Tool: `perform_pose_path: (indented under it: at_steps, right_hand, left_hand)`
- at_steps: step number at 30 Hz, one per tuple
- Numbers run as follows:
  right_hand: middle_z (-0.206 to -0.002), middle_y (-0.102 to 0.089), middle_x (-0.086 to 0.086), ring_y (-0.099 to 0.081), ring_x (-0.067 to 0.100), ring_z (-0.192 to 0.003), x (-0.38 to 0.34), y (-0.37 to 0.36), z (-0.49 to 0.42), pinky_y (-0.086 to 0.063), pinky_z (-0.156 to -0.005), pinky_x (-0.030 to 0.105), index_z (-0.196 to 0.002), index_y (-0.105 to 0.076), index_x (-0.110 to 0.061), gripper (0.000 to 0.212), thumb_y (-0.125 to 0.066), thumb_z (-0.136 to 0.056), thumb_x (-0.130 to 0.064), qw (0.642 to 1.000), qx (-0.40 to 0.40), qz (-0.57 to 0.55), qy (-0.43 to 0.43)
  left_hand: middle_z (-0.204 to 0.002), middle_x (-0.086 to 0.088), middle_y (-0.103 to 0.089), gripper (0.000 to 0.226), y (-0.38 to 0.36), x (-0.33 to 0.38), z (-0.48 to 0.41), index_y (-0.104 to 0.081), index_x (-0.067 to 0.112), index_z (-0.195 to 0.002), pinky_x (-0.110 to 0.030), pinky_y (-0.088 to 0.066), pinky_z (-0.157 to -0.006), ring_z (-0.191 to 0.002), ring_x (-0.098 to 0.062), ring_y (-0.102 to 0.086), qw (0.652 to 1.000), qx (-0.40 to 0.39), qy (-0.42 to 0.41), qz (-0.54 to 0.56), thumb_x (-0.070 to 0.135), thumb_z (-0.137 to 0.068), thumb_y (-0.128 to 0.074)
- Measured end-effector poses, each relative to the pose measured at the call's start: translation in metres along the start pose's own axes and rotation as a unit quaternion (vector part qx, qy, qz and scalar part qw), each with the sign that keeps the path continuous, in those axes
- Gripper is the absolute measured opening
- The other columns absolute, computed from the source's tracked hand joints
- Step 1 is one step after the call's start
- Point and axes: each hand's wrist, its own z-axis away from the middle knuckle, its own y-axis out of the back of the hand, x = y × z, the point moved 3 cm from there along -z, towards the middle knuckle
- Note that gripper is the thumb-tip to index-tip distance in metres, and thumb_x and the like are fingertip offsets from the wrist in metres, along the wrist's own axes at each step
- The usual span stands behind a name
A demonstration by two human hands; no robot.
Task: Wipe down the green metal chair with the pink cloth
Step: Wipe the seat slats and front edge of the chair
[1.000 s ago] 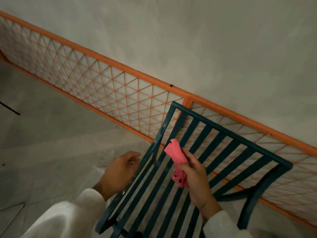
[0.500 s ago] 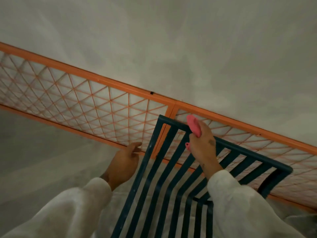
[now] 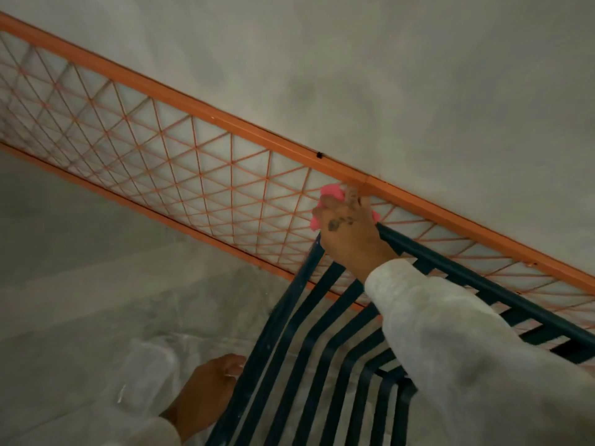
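The dark green metal chair (image 3: 289, 336) with long slats fills the lower right. My right hand (image 3: 351, 236) presses the pink cloth (image 3: 331, 193) onto the top left corner of the backrest frame; the cloth pokes out above and beside my fingers. My left hand (image 3: 206, 394) rests against the left side rail of the chair lower down, fingers curled at the rail. Whether it grips the rail is hard to tell.
An orange lattice panel (image 3: 193, 175) runs along the grey wall right behind the chair. Clear plastic sheeting (image 3: 151, 362) lies on the grey floor at the left of the chair.
My right hand with the pink cloth has gone up from the middle slats to the top rail and then left to its corner. My left hand has slid down the side rail.
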Motion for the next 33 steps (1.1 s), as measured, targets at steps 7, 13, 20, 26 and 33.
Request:
perform_pose_path:
  at_steps: [7, 13, 20, 26, 33]
  right_hand:
    - [-0.163, 0.005, 0.023, 0.018, 0.041, -0.148, -0.029, -0.061, 0.033, 0.015, -0.118, 0.056, -0.155, -0.007, 0.000, 0.065, -0.028, -0.096, -0.015, 0.987, 0.017, 0.134, 0.084]
    - [-0.163, -0.018, 0.015, 0.008, 0.033, -0.151, -0.052, -0.094, 0.052, 0.022, -0.115, 0.045, -0.153, -0.029, -0.006, 0.059, -0.043, -0.097, -0.016, 0.981, -0.034, 0.081, 0.175]
    - [-0.157, -0.029, 0.014, -0.009, 0.037, -0.150, -0.019, -0.031, 0.012, 0.002, -0.121, 0.056, -0.149, -0.031, -0.009, 0.055, -0.042, -0.097, -0.025, 0.976, -0.040, 0.201, 0.072]
    - [-0.146, -0.040, 0.020, -0.026, 0.041, -0.141, -0.074, -0.093, 0.037, -0.009, -0.122, 0.055, -0.144, -0.039, -0.005, 0.053, -0.049, -0.093, -0.016, 0.980, -0.072, 0.149, 0.106]
    - [-0.162, 0.018, 0.017, 0.017, 0.038, -0.149, -0.040, -0.097, 0.056, 0.005, -0.121, 0.054, -0.155, 0.011, -0.009, 0.073, -0.026, -0.092, -0.008, 0.964, 0.016, 0.188, 0.185]
  left_hand:
    - [-0.110, 0.009, -0.070, 0.034, -0.004, -0.022, 0.005, -0.066, 0.037, -0.100, 0.001, -0.040, -0.074, -0.096, 0.000, -0.062, 0.999, -0.029, 0.029, 0.026, 0.008, -0.096, -0.048]
    - [-0.096, 0.016, -0.072, 0.054, -0.009, -0.037, 0.006, -0.072, 0.048, -0.068, -0.004, -0.044, -0.068, -0.087, -0.001, -0.066, 0.997, -0.055, 0.033, 0.048, 0.008, -0.095, -0.048]
    - [-0.118, 0.010, -0.070, 0.041, -0.018, -0.062, 0.006, -0.071, 0.032, -0.112, -0.034, -0.047, -0.103, -0.106, -0.009, -0.066, 0.992, -0.083, 0.045, 0.085, 0.006, -0.093, -0.045]
    - [-0.119, 0.008, -0.067, 0.043, -0.021, -0.063, 0.011, -0.068, 0.028, -0.117, -0.024, -0.047, -0.099, -0.105, -0.008, -0.064, 0.992, -0.071, 0.056, 0.092, 0.002, -0.093, -0.043]
    - [-0.122, 0.007, -0.065, 0.044, -0.022, -0.064, 0.016, -0.065, 0.032, -0.113, -0.023, -0.045, -0.101, -0.107, -0.009, -0.063, 0.992, -0.071, 0.055, 0.091, -0.001, -0.093, -0.044]
